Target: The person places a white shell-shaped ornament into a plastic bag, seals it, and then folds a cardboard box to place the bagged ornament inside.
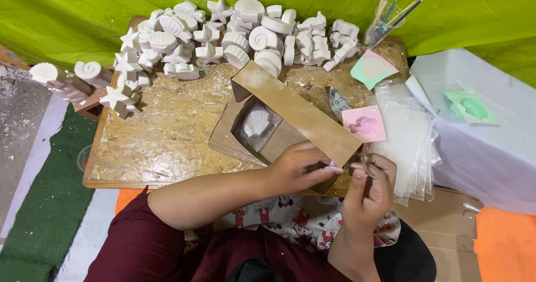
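At lower centre, the left hand (298, 167) pinches the brown box (279, 128) end, its long axis running upper-left, while the right hand (371, 187) pinches beside it.

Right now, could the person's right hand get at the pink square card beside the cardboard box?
Probably yes. The right hand is at the near end of the cardboard box, and the pink card lies just beyond it, uncovered, on the clear bags. Nothing stands between them, though its fingers seem busy pinching something small.
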